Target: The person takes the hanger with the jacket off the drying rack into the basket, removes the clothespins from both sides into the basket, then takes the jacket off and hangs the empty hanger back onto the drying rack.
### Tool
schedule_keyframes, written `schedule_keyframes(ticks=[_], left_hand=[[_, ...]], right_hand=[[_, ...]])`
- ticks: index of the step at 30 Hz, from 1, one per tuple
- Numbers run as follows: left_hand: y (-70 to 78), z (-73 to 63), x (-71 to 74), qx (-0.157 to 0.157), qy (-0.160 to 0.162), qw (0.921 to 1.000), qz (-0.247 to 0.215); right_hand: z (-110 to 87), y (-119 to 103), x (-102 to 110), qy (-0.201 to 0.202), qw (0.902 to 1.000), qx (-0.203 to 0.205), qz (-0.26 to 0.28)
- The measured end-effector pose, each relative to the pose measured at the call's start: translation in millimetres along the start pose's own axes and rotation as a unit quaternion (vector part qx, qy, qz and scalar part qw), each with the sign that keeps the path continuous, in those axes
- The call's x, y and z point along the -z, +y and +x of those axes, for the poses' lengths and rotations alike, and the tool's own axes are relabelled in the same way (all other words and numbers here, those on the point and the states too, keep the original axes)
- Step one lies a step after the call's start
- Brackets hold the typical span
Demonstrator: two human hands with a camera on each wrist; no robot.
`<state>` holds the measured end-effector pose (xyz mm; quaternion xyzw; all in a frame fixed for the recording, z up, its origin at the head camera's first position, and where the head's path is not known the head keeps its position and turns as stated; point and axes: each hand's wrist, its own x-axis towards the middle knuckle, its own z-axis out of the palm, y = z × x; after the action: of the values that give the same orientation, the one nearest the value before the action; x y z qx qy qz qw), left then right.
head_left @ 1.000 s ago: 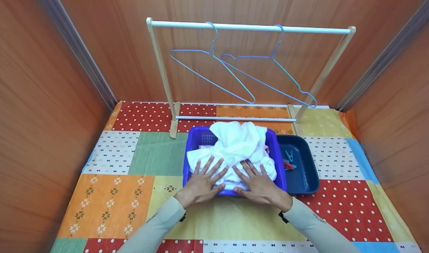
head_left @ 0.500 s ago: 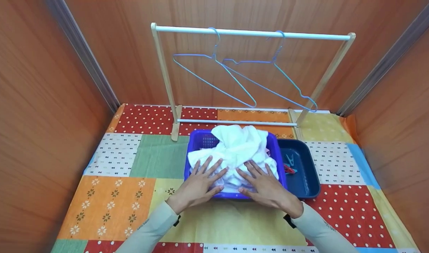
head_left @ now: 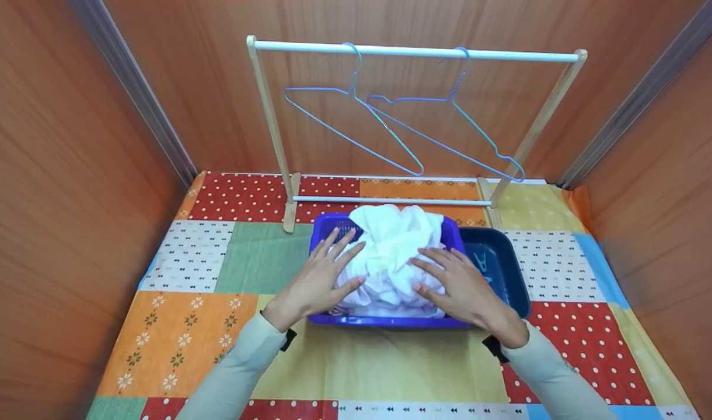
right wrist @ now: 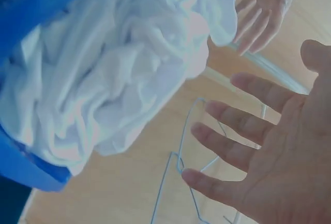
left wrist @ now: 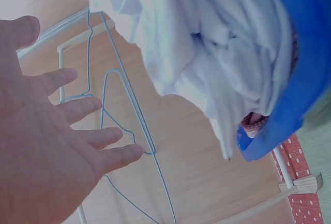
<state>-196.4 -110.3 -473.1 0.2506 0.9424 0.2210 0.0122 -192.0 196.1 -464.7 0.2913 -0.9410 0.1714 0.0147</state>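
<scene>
A crumpled white cloth (head_left: 391, 256) fills most of the purple plastic basket (head_left: 385, 321). My left hand (head_left: 318, 280) is spread over the basket's left side, palm down, fingers straight and apart. Over the right side my right hand (head_left: 464, 286) is spread the same way, its fingertips overlapping the cloth in the head view. Both wrist views show air between the palms and the white cloth (left wrist: 207, 43), and neither hand holds anything. A bit of pinkish fabric (left wrist: 253, 123) peeks out from under the cloth at the rim.
Behind the basket stands a wooden rack with a white top rod (head_left: 414, 51). Two wire hangers, a left one (head_left: 356, 139) and a right one (head_left: 437, 140), hang from it. A dark tray (head_left: 510, 274) with clothes pegs (head_left: 480, 261) sits right of the basket. Patterned cloth covers the table (head_left: 262, 256).
Both hands have lifted off the white cloth and moved apart, left and right. The cloth's front left part now lies bunched further inside the basket.
</scene>
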Motion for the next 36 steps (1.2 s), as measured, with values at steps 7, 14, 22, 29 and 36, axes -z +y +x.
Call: schedule_keyframes(ticks=[7, 14, 22, 29, 36], left_hand=[[-7.2, 28.9, 16.1, 0.009, -0.003, 0.9995, -0.029], [-11.4, 57.6, 19.8, 0.021, -0.022, 0.9991, -0.029], [-22.6, 89.3, 19.2, 0.034, -0.040, 0.9967, -0.062], [-31.0, 110.4, 18.9, 0.062, -0.058, 0.9928, -0.084], [-40.0, 129.9, 14.1, 0.097, -0.067, 0.9832, -0.139]], right_hand=[[31.9, 22.4, 11.4, 0.012, 0.9999, 0.006, 0.010], [56.0, 43.4, 13.4, 0.000, 0.9995, -0.012, 0.030], [79.2, 65.1, 9.3, -0.012, 0.9970, -0.030, 0.070], [98.0, 79.5, 2.8, -0.002, 0.9961, -0.033, 0.082], [114.6, 88.7, -9.0, -0.004, 0.9909, -0.077, 0.110]])
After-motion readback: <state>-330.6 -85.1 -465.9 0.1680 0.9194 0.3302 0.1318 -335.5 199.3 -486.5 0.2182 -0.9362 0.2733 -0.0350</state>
